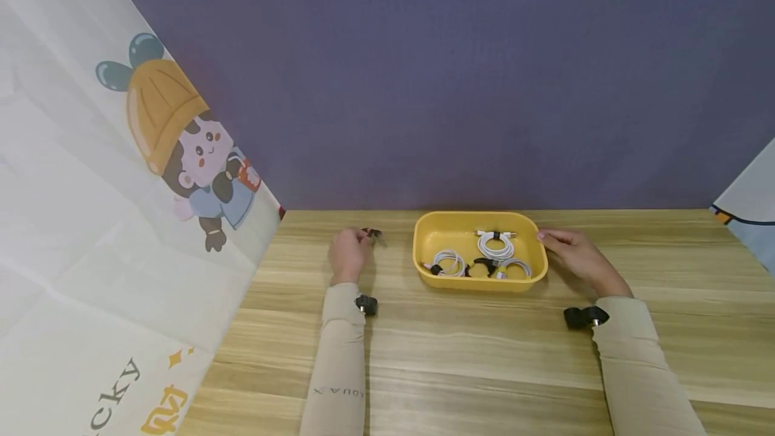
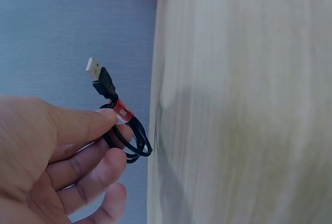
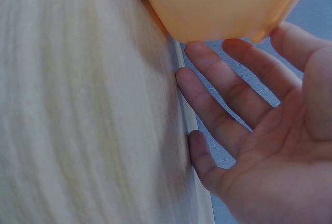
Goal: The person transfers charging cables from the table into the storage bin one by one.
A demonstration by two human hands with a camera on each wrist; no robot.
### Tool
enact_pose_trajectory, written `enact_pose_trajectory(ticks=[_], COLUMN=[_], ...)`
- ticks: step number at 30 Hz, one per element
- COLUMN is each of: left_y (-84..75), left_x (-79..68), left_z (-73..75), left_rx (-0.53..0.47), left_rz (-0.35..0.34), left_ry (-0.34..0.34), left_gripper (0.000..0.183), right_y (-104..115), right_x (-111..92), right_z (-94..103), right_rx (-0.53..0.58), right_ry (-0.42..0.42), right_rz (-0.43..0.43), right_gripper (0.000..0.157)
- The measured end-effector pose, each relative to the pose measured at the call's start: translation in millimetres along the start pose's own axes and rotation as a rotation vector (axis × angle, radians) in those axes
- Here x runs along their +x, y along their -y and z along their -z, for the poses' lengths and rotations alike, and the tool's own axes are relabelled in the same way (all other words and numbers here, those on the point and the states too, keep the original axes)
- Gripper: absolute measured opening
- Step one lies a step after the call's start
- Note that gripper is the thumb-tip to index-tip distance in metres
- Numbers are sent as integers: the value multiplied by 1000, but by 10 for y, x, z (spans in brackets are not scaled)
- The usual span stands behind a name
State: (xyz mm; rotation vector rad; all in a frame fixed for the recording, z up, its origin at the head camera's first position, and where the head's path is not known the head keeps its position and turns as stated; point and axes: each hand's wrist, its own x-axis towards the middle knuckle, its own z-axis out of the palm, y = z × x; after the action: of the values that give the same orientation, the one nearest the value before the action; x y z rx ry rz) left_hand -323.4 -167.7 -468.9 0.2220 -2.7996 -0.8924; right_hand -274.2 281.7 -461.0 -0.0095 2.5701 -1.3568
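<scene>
In the left wrist view, my left hand pinches a coiled black USB cable between thumb and forefinger. A red tie wraps the coil, and its metal plug points up and away. Seen from the head, that left hand is above the table, left of a yellow bin. My right hand holds the bin's right rim, thumb at the rim and fingertips against the outer wall. Inside the bin lie a white coiled cable, other pale coiled cables and a dark cable.
The wood-grain table runs back to a dark purple-blue panel. A white sheet with a cartoon figure hangs on the left. At the far right a black cord crosses a pale surface.
</scene>
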Motion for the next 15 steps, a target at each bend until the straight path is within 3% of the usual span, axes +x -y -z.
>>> enact_pose_trajectory(ticks=[15], left_y=[-38], left_x=[2], left_z=[50], left_rx=[-25], left_rz=[-17], left_ry=[-29], left_gripper=[11], right_y=[25], right_x=[-26], right_z=[6], right_rx=[-3], right_ry=[2], right_rz=[9], right_gripper=[78])
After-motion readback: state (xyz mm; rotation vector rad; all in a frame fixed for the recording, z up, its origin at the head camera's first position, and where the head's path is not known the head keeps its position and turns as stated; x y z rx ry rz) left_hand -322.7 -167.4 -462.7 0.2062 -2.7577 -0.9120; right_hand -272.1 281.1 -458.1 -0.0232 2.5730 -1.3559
